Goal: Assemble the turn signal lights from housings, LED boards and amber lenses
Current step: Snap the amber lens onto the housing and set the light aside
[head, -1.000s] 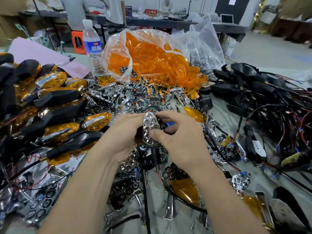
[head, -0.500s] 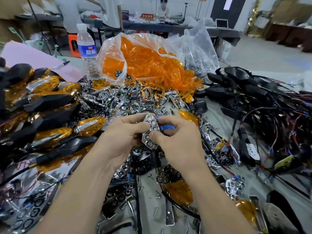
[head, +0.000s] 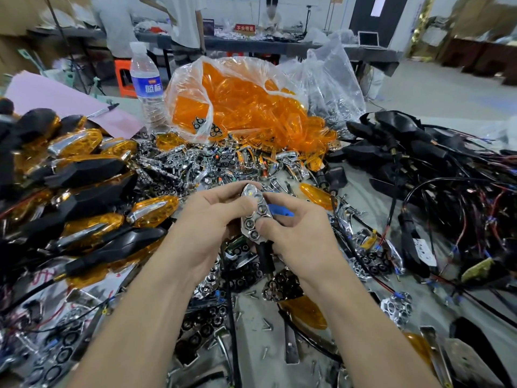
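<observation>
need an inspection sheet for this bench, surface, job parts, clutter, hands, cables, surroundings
surface: grey table, mostly buried under parts; loose screws near the front.
job's things: light unit held up at centre, no lens on it; bag of amber lenses behind; finished lights piled left; black housings right; chrome reflectors heaped in the middle.
clutter: bottle, pink paper, pen at back left.
grippers: left hand and right hand both grip the light unit.
cables: black and red wires tangled on the right.
surroundings: far table with laptop; people standing by it.
</observation>
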`<state>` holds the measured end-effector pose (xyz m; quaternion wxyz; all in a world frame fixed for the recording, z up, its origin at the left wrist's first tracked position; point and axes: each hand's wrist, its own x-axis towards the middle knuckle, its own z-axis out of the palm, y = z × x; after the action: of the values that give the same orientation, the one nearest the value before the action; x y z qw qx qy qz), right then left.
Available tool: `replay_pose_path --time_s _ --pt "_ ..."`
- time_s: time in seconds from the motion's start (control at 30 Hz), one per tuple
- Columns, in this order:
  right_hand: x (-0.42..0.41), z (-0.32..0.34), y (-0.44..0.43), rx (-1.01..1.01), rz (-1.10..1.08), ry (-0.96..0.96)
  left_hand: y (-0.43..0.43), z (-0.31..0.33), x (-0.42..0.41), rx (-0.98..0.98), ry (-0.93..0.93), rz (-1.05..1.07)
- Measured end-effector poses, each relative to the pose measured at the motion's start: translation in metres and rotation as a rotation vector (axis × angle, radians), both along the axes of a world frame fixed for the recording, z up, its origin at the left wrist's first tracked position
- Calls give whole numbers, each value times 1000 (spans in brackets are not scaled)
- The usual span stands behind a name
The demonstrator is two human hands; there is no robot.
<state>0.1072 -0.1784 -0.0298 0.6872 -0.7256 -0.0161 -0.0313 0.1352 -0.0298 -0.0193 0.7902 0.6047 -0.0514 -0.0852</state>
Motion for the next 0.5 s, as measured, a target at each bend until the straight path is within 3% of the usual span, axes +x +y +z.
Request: replay_pose_path --time_s 0.13,0.33,0.5 --pt "3 -5 0 5 -5 12 -1 3 -1 27 7 85" --pt "3 -8 -1 63 175 182 -1 3 0 67 31 152" --pt "0 -4 0 102 190 145 -1 2 0 54 31 164"
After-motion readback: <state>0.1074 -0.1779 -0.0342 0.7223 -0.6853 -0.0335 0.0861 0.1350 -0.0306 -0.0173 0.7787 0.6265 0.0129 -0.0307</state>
